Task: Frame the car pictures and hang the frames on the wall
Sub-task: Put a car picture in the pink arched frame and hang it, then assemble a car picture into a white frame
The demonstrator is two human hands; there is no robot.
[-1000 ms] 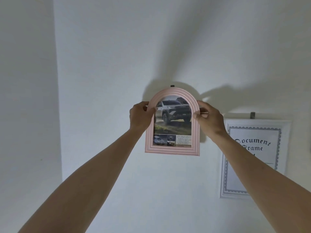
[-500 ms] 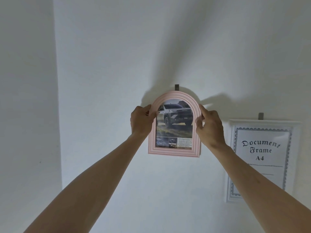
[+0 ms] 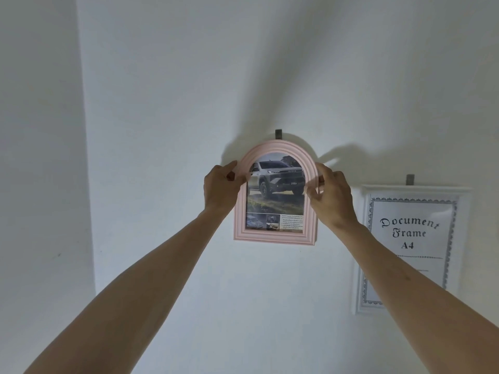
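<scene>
The pink frame (image 3: 275, 233) with the car picture (image 3: 275, 195) sits flat against the wall (image 3: 162, 103), its arched top just under the dark hook (image 3: 278, 133). Your left hand (image 3: 220, 188) pinches the left shoulder of the arch, thumb in front and fingers curled behind. Your right hand (image 3: 333, 194) grips the right shoulder the same way.

You risk letting go before the hanger on the back has caught. The frame would then slide down the wall and drop. Judging by the gap at the top, it may be resting on your grip alone. It also leans a little, so an off-centre catch would leave it crooked.

You cannot see the frame's back or its hanger, so whether it is on the hook is not shown. Your fingers behind the arch are hidden.

To the right, well apart, a white frame (image 3: 360, 252) reading "Document Frame A4" hangs from a second hook (image 3: 410, 179); your right forearm covers its lower corner.
</scene>
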